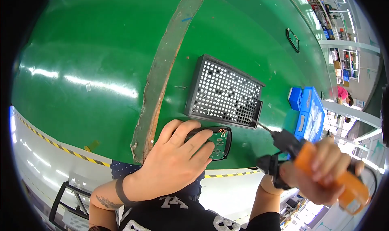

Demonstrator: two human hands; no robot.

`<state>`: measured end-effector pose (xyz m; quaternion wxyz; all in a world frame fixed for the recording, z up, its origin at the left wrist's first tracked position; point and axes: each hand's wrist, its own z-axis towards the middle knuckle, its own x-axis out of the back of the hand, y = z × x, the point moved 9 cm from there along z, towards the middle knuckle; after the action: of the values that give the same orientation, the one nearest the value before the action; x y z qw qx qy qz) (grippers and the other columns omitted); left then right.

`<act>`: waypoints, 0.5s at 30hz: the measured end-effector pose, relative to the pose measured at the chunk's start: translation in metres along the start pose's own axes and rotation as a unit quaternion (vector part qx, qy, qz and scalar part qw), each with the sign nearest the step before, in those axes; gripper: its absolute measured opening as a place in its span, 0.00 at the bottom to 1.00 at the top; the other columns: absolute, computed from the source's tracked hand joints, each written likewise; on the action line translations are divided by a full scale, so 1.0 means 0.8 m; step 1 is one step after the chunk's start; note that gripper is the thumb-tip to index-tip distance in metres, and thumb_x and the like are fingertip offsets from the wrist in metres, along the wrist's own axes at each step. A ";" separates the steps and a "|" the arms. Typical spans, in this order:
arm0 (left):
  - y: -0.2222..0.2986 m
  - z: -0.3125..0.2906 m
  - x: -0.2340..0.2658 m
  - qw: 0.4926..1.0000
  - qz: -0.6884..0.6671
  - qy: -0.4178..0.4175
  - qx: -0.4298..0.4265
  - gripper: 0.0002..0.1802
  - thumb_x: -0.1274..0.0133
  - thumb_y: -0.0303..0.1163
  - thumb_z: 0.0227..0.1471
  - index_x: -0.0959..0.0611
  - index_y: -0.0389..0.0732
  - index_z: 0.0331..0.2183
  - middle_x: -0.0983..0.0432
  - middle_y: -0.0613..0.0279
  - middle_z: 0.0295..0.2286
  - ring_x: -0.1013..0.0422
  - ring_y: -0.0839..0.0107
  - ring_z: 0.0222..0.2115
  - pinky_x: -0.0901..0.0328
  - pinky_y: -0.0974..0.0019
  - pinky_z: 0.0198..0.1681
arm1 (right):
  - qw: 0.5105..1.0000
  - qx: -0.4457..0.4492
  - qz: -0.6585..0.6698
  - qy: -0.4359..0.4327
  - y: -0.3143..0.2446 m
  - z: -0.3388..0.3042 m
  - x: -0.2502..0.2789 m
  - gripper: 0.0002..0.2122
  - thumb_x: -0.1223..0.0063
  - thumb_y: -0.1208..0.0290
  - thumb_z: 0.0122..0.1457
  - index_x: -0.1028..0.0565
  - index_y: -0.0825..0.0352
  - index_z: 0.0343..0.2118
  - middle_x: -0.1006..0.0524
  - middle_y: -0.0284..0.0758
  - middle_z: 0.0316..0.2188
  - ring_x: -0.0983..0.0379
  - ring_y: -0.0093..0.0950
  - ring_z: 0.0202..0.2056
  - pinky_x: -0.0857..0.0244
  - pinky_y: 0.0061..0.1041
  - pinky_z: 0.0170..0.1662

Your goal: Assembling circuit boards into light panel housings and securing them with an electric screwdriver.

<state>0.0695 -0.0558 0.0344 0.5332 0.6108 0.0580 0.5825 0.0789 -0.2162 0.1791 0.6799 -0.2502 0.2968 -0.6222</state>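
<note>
Hands (172, 162) on circuit board (219, 145), orange screwdriver (304, 159)

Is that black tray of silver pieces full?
Only partly full: silver pieces fill most of the black tray, but dark holes cluster at its near right corner.

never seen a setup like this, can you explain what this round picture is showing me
There's no machine here, just a person's two bare hands. The only picture comes from a wide fisheye camera on their head, looking down, so straight edges bend. The left hand has its fingers on a green circuit board in a black casing. The right hand grips an orange-and-black handheld tool with a thin shaft, its tip by a corner of a black rectangular tray of small silvery pieces. The tray sits on a shiny green tabletop.
</note>
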 end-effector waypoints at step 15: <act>-0.003 -0.003 -0.004 1.000 -0.008 0.014 -0.009 0.20 0.39 0.29 0.30 0.26 0.41 0.32 0.33 0.61 0.38 0.38 0.60 0.40 0.42 0.54 0.41 | 0.961 -0.102 0.105 -0.234 -0.012 -0.061 -0.057 0.25 0.46 0.72 0.51 0.45 0.63 0.49 0.30 0.33 0.18 0.31 0.24 0.15 0.29 0.23 0.19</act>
<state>0.0678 -0.0554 0.0295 0.5420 0.5972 0.0654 0.5876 0.0352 -0.1702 0.1564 0.7625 -0.4245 0.2161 -0.4379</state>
